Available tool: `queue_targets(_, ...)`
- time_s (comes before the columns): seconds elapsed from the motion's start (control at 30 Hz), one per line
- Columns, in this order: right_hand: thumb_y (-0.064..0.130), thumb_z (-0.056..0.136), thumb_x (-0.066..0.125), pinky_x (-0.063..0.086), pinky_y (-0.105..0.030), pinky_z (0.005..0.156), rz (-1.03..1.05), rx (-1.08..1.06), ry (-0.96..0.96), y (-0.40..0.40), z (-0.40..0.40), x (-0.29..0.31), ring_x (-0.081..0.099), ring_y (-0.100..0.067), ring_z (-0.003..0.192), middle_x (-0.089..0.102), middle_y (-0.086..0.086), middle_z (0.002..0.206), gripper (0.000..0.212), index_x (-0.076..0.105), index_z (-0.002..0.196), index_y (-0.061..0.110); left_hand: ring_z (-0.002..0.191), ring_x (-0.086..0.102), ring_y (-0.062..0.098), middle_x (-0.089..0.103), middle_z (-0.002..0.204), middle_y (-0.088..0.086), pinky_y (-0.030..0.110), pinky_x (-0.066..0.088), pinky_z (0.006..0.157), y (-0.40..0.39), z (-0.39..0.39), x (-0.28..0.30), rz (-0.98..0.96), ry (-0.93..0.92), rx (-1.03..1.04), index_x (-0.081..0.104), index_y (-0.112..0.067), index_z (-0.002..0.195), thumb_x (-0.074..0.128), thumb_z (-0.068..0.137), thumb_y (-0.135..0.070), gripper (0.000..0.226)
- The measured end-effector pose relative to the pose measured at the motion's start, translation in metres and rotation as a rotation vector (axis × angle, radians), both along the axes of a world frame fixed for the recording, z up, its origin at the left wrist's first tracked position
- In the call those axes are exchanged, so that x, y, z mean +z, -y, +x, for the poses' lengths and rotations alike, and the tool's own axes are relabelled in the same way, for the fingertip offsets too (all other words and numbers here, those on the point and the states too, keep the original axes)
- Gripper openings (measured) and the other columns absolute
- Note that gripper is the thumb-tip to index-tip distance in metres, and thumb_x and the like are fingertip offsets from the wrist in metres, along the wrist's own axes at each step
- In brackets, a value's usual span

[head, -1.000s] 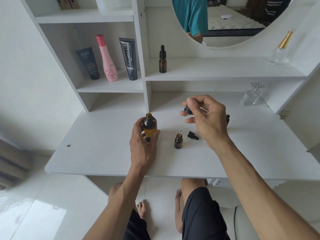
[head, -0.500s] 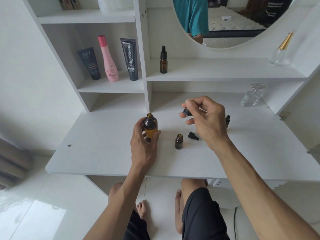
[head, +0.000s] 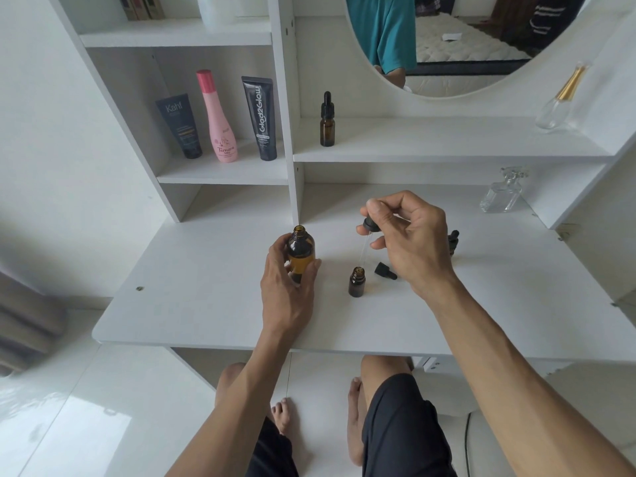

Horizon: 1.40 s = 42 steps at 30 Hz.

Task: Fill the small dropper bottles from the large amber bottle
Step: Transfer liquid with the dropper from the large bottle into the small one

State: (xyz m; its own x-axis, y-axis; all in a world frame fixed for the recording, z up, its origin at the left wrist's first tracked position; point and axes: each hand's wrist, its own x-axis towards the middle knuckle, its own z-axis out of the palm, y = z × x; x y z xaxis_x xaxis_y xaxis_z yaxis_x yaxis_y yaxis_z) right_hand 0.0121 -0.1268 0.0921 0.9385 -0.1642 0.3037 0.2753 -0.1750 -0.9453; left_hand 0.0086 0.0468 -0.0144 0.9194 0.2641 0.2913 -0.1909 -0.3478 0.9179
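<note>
— Since a moment ago the right hand (head: 409, 242) has lifted a little, so the glass tip of the dropper (head: 365, 241) now hangs just above the mouth of the open small bottle (head: 357, 282) rather than at it.

— And the grip on each side?

— Right grip is pinched on the dropper's black bulb, thumb and forefinger at the top, the clear pipette pointing down and slightly left. Left hand (head: 287, 290) is wrapped round the lower half of the large amber bottle (head: 300, 251), which stands upright on the counter (head: 192, 287), uncapped.

— How does that bottle look?

— Brown glass, rounded shoulders, threaded neck bare; the lower part glows a lighter amber. It is just left of the small bottle, apart from it.

— Anything else near the right grip?

— A black dropper cap (head: 384, 270) lies on its side just under the hand, right of the small bottle. Behind the hand, another dark dropper bottle (head: 453, 241) is partly hidden.

— Farther out?

— A capped dropper bottle (head: 327, 120) stands on the shelf above, beyond both grips.
</note>
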Motion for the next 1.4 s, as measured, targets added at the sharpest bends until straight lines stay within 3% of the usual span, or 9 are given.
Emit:
queue_targets(0.53,0.021,0.097,0.065,0.057,-0.027,0.053,-0.065,0.015,0.02,-0.0004,-0.0011,0.0014,0.076,-0.011,0.074,0.075,-0.004,0.088,0.02,0.067,0.091,0.003,0.107,0.059,0.011,0.058,0.131,-0.004,0.003,0.046,0.078,-0.0007,-0.0001,0.0,0.004,-0.001,-0.001,0.042,-0.029,0.133,0.07,0.09,-0.025,0.051)
queue_targets(0.73,0.021,0.097,0.064,0.057,-0.028,0.053,-0.096,0.038,0.042,-0.0003,-0.0012,0.0008,0.076,-0.01,0.076,0.076,-0.002,0.089,0.016,0.066,0.089,0.008,0.106,0.06,0.011,0.058,0.129,-0.005,0.01,0.049,0.08,-0.0004,0.0,-0.0002,-0.002,0.011,-0.002,0.043,-0.03,0.133,0.07,0.09,-0.024,0.051)
queue_targets(1.03,0.021,0.097,0.064,0.057,-0.028,0.052,-0.101,0.046,0.062,0.0003,-0.0023,0.0029,0.076,-0.009,0.075,0.075,0.0,0.088,0.013,0.065,0.086,0.013,0.102,0.059,0.006,0.058,0.13,-0.004,0.005,0.047,0.078,-0.0007,0.0003,-0.0003,-0.009,0.003,-0.005,0.043,-0.028,0.133,0.07,0.09,-0.024,0.051)
queue_targets(1.4,0.021,0.097,0.064,0.056,-0.029,0.051,-0.052,0.054,0.048,-0.001,-0.0047,0.0058,0.076,-0.012,0.078,0.075,-0.002,0.09,0.012,0.067,0.089,0.013,0.11,0.059,0.013,0.058,0.131,-0.003,0.01,0.049,0.083,-0.0008,0.0008,-0.0014,-0.004,0.005,-0.003,0.043,-0.027,0.135,0.07,0.09,-0.024,0.053)
